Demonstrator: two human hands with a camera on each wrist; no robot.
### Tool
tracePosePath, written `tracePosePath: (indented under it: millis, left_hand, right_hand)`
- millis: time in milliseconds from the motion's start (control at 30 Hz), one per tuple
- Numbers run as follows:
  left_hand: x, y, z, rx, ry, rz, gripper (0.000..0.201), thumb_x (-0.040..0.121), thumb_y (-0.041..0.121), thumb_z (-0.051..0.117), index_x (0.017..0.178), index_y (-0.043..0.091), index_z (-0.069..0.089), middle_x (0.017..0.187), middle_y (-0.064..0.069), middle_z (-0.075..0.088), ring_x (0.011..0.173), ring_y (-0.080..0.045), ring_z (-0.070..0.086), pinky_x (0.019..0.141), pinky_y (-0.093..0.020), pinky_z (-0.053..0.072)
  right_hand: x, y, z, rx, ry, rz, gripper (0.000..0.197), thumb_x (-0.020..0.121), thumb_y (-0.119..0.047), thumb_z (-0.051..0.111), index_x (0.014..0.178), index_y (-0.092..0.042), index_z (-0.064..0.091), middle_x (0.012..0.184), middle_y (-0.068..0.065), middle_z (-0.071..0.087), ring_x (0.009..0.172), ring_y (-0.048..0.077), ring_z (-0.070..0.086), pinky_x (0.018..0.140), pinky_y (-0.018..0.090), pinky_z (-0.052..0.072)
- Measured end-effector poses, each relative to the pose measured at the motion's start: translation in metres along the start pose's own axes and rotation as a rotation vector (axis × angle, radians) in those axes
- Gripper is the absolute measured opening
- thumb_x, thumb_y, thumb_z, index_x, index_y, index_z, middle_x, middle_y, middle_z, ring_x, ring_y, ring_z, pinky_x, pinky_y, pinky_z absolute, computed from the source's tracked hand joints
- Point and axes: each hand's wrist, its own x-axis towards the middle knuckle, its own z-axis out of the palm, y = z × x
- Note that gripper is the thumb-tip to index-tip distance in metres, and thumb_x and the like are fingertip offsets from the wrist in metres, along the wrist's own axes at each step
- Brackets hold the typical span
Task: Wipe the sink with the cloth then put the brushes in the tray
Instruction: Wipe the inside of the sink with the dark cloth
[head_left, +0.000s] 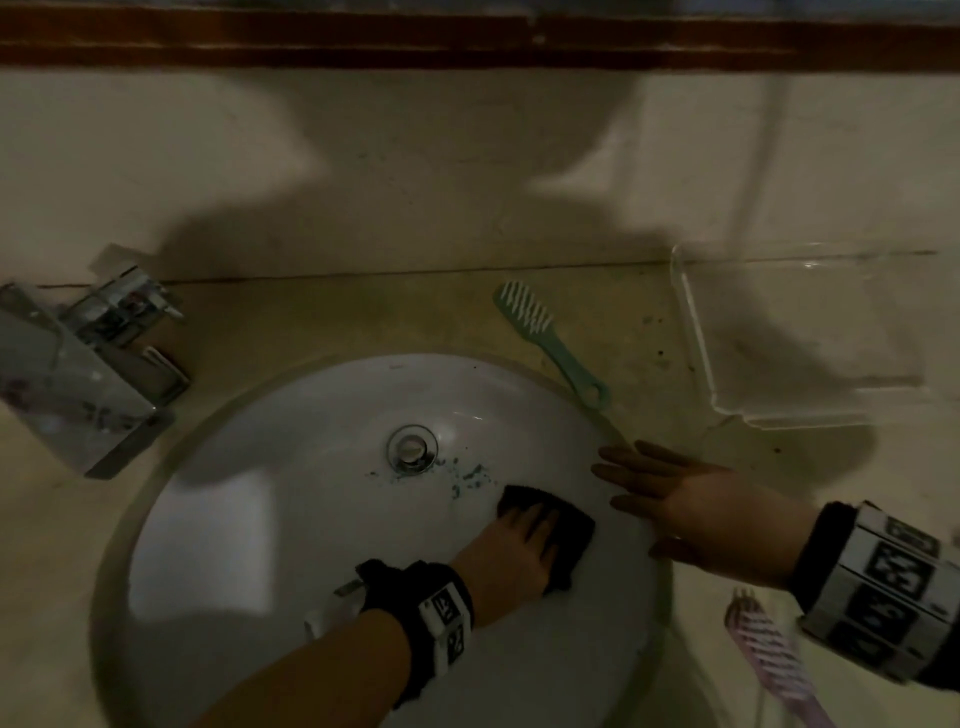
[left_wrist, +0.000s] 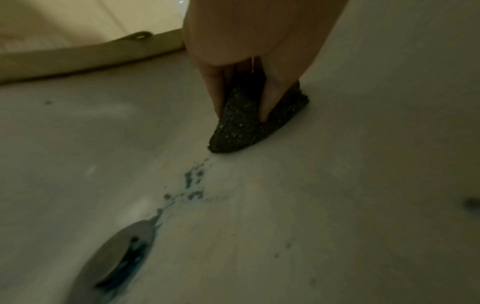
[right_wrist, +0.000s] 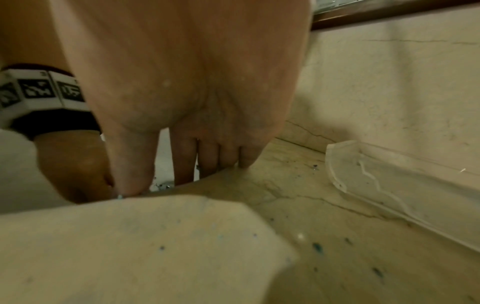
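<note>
Head view shows the left hand (head_left: 511, 551) pressing a dark, coarse-textured cloth (head_left: 561, 525) flat against the white oval ceramic sink (head_left: 260, 519), fingers spread over it so the pressure covers a wide patch. The cloth sits just beside blue-green specks (head_left: 467, 478) trailing from the chrome drain (head_left: 412, 449), which looks like the dirt it is aimed at. Meanwhile the right hand (head_left: 691, 512) holds nothing; its straight fingers rest on the sink's rim, probably to steady the body. Both brushes wait on the beige stone counter (head_left: 363, 322): a mint-green plastic brush (head_left: 545, 338) beside the far rim, a pink one (head_left: 769, 660) near the right wrist. Wiping is under way, so the clear plastic tray (head_left: 800, 338) on the right has no brush in it.
</note>
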Motion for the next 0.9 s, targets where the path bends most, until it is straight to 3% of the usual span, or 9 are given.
tracePosePath:
  millis: [100, 200, 233, 333, 433, 600, 700, 800, 900]
  left_hand:
    - [0.002, -0.036, -0.004, 0.002, -0.147, -0.158, 0.045, 0.075, 0.023, 0.038, 0.082, 0.005, 0.080, 0.082, -0.014, 0.078, 0.072, -0.028, 0.076, 0.060, -0.038, 0.063]
    - [-0.004, -0.082, -0.014, 0.025, -0.225, -0.244, 0.042, 0.088, 0.018, 0.048, 0.119, -0.006, 0.063, 0.120, -0.026, 0.065, 0.111, -0.035, 0.065, 0.098, -0.043, 0.052]
    - [-0.010, -0.094, -0.017, 0.036, -0.157, -0.239, 0.038, 0.083, 0.014, 0.058, 0.114, -0.005, 0.066, 0.115, -0.022, 0.068, 0.108, -0.029, 0.067, 0.096, -0.035, 0.053]
    - [-0.024, -0.097, -0.036, -0.015, -0.029, -0.164, 0.023, 0.057, 0.015, 0.063, 0.073, 0.015, 0.080, 0.074, -0.002, 0.078, 0.063, -0.015, 0.075, 0.055, -0.019, 0.058]
    - [-0.026, -0.068, -0.045, -0.003, 0.175, -0.007, 0.034, 0.070, 0.015, 0.048, 0.078, 0.021, 0.080, 0.086, -0.001, 0.079, 0.072, -0.016, 0.076, 0.051, -0.021, 0.057]
    - [-0.052, -0.028, -0.023, -0.067, -0.156, 0.354, 0.013, 0.064, 0.035, 0.079, 0.076, 0.034, 0.075, 0.083, 0.015, 0.075, 0.071, -0.004, 0.072, 0.054, -0.013, 0.053]
    - [-0.072, -0.026, -0.004, -0.056, -0.258, 0.250, 0.018, 0.072, 0.037, 0.056, 0.067, 0.039, 0.073, 0.080, 0.021, 0.075, 0.067, 0.002, 0.069, 0.046, -0.009, 0.044]
    - [-0.071, -0.035, -0.010, -0.039, -0.158, 0.149, 0.016, 0.064, 0.036, 0.068, 0.073, 0.030, 0.079, 0.083, 0.014, 0.078, 0.070, -0.006, 0.074, 0.053, -0.013, 0.053]
    - [-0.051, -0.063, -0.025, 0.017, -0.138, -0.017, 0.029, 0.054, 0.029, 0.073, 0.079, 0.019, 0.081, 0.080, 0.006, 0.079, 0.070, -0.013, 0.076, 0.059, -0.020, 0.058]
  right_hand:
    - [-0.001, -0.001, -0.001, -0.003, -0.003, 0.000, 0.064, 0.027, -0.058, 0.088, 0.081, -0.025, 0.079, 0.110, -0.002, 0.074, 0.106, 0.016, 0.068, 0.085, 0.031, 0.053]
    - [0.000, -0.001, 0.001, -0.011, 0.001, 0.006, 0.064, 0.025, -0.057, 0.088, 0.080, -0.024, 0.079, 0.107, 0.000, 0.075, 0.104, 0.017, 0.069, 0.086, 0.032, 0.051]
    - [0.001, -0.001, 0.000, -0.018, 0.002, 0.013, 0.065, 0.024, -0.057, 0.088, 0.079, -0.024, 0.079, 0.106, 0.000, 0.075, 0.104, 0.017, 0.070, 0.085, 0.032, 0.051]
    - [0.002, 0.000, 0.003, -0.061, 0.026, 0.013, 0.064, 0.023, -0.058, 0.087, 0.078, -0.026, 0.079, 0.106, -0.001, 0.075, 0.104, 0.016, 0.070, 0.084, 0.031, 0.054]
    - [0.003, -0.001, 0.006, -0.071, 0.059, 0.007, 0.064, 0.025, -0.057, 0.088, 0.080, -0.026, 0.079, 0.108, -0.002, 0.074, 0.107, 0.016, 0.068, 0.088, 0.031, 0.049]
    - [0.002, -0.003, 0.006, -0.094, 0.031, 0.044, 0.061, 0.041, -0.050, 0.088, 0.095, -0.023, 0.077, 0.123, 0.001, 0.067, 0.125, 0.019, 0.052, 0.099, 0.037, 0.031]
    - [0.003, -0.004, 0.009, -0.094, 0.064, 0.023, 0.062, 0.052, -0.049, 0.085, 0.107, -0.023, 0.072, 0.137, 0.001, 0.055, 0.134, 0.021, 0.039, 0.105, 0.037, 0.026]
    - [0.004, -0.003, 0.014, -0.106, 0.100, 0.003, 0.063, 0.030, -0.054, 0.088, 0.086, -0.027, 0.078, 0.114, -0.002, 0.072, 0.113, 0.018, 0.065, 0.094, 0.034, 0.040]
    - [0.005, -0.002, 0.017, -0.116, 0.149, -0.009, 0.063, 0.024, -0.055, 0.088, 0.080, -0.027, 0.079, 0.108, -0.003, 0.074, 0.106, 0.017, 0.068, 0.089, 0.033, 0.046]
